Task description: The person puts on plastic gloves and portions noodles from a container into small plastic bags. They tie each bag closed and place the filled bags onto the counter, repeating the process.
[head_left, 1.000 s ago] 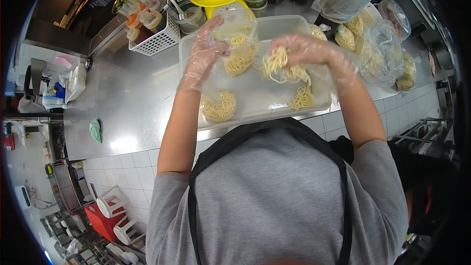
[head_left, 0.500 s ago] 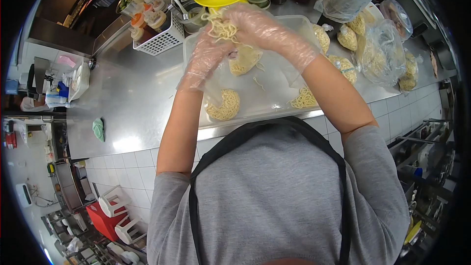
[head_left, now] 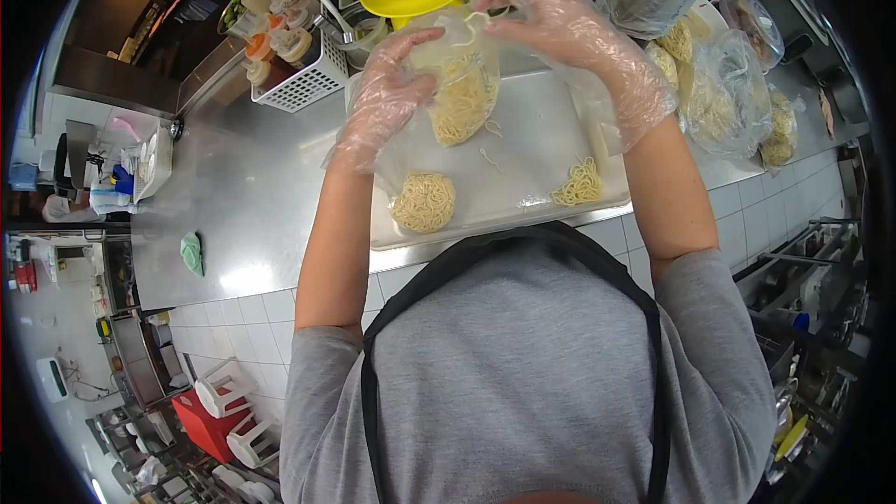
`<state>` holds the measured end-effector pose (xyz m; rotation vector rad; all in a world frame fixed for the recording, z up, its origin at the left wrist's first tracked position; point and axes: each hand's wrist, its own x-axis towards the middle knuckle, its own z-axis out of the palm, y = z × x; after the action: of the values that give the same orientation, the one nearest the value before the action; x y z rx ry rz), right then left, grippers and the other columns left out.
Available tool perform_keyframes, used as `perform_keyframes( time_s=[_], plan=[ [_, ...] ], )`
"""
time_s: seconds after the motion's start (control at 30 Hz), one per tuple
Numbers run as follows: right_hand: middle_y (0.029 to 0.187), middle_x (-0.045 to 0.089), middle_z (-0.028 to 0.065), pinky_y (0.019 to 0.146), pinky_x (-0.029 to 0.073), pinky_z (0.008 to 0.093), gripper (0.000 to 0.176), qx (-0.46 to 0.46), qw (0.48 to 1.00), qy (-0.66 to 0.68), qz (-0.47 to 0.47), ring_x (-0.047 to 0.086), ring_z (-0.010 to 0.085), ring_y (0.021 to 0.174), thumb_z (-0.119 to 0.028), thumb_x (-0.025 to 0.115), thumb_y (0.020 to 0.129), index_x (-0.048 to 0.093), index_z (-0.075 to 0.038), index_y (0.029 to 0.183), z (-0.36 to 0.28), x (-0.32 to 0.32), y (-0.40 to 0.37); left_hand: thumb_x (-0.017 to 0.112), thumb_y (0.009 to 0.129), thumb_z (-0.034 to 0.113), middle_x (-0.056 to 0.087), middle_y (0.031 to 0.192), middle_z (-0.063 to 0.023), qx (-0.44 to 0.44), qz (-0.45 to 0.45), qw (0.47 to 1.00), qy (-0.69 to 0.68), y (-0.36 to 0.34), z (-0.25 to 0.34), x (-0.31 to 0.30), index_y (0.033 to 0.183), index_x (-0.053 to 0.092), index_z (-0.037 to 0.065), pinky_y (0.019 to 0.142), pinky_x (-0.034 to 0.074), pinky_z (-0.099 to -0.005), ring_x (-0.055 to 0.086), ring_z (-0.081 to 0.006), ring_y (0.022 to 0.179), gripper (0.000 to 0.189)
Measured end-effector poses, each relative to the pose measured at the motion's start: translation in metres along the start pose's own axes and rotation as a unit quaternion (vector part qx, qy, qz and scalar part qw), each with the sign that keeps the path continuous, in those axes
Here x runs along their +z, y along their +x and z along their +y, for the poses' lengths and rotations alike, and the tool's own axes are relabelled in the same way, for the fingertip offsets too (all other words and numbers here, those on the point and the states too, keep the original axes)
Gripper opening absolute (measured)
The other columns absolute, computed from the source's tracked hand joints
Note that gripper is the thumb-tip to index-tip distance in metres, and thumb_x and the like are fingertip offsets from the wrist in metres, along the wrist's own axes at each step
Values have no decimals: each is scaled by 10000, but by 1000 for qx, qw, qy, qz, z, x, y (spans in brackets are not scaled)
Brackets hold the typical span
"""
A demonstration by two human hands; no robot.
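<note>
While aloft, noodle bag [head_left: 457, 93] in left hand [head_left: 387, 107]

Far wall of tray [head_left: 532, 163] hidden (behind noodle bag [head_left: 462, 98]).

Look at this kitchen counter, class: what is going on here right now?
A person in clear disposable gloves holds a clear plastic bag part-filled with yellow noodles above a white tray on the steel counter. The left hand grips the bag's side; the right hand has its fingers at the open top. Two loose noodle nests lie on the tray, and filled noodle bags are piled to the right.
</note>
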<state>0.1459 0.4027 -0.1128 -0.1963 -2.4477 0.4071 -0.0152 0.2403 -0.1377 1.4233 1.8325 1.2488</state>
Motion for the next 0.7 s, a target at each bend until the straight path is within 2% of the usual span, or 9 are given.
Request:
perform_keyframes(
  time_s=[0.07,0.13,0.23,0.33,0.4,0.5,0.53,0.67,0.7],
  plan=[
    [959,562,88,798,455,324,265,75,995,64,35,572,208,871,-218,652,754,586,-65,961,15,10,-16,533,715,-17,447,1257,-28,22,-13,1000,18,-1,-3,-3,1191,524,91,643,478,-218,548,-75,707,488],
    [933,577,99,777,462,340,297,151,978,129,69,582,216,847,-260,659,739,588,-78,963,24,23,-29,606,710,66,456,1248,-95,48,-9,999,0,-7,-10,-2,1160,559,135,694,498,-259,551,-133,831,457],
    [883,573,86,781,462,325,240,235,932,258,100,585,174,834,-215,643,763,594,-73,949,23,29,-39,648,752,123,431,1281,-90,37,8,999,-32,-18,-9,3,1153,558,122,688,495,-244,520,-97,778,411],
    [926,586,95,817,455,319,208,207,928,284,125,578,189,882,-162,618,786,595,-63,968,3,16,-25,595,823,93,399,1319,-52,37,46,996,-70,-25,-17,4,1222,483,80,662,481,-236,519,-89,778,415],
    [983,578,77,840,451,287,222,-2,1000,1,19,556,188,942,-92,592,787,584,-72,1008,-14,4,-4,598,818,88,389,1327,-52,23,40,995,-88,-26,-16,7,1241,459,80,666,486,-236,519,-93,773,446],
    [1097,548,100,909,426,324,316,-98,986,-134,-10,520,238,1038,-48,582,749,571,-88,1061,-17,33,10,678,750,118,359,1339,-82,35,66,988,-136,-28,-16,15,1296,383,98,671,492,-234,514,-96,762,621],
    [1180,509,96,969,385,346,390,-25,999,-8,-44,474,257,1112,-18,572,739,547,-108,1117,-13,36,17,755,687,153,341,1341,-112,61,97,980,-163,-28,-17,16,1332,332,115,674,495,-231,510,-95,756,772],
    [1189,508,82,972,384,347,441,-62,992,-106,-18,476,260,1111,5,561,731,526,-121,1153,-29,3,17,836,570,215,301,1356,-142,106,173,963,-179,-28,-39,16,1381,176,98,705,503,-287,534,-137,775,1052],
    [1187,508,81,966,387,346,448,-47,994,-97,24,477,259,1110,2,569,721,529,-121,1151,-25,2,12,855,525,237,279,1363,-154,82,167,978,-90,-28,-45,13,1385,129,87,728,497,-299,543,-170,789,1136]
  ],
)
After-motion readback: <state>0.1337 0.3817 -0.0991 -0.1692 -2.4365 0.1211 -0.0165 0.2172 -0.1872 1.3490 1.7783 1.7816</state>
